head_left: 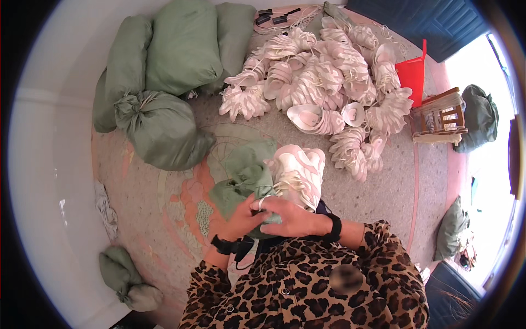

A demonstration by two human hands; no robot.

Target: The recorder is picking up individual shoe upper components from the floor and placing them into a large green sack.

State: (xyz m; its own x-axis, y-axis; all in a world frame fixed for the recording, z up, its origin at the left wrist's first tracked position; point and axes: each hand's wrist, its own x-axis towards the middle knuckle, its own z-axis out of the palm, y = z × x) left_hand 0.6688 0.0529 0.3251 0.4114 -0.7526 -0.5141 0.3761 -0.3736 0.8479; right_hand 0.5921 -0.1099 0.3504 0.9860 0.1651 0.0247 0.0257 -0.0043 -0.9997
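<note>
Nearest the leopard-print shirt (307, 274), the left hand (239, 220) and right hand (296, 216) come together, fingers curled inward at the near edge of a crumpled green cloth (249, 158); exactly what they pinch, one cannot tell. Just beyond the right hand, a bundle of white-and-pink shoes (300, 167) sits beside the cloth. A careless tug on the cloth might topple it, and its loose laces might snag fingers. Farther off, similar bundles (323, 77) heap on the floor (378, 205), right of bulging green sacks (183, 46).

The green sack (250, 157) looks matt and cloth-like, the slatted frame (451, 117) wooden.
</note>
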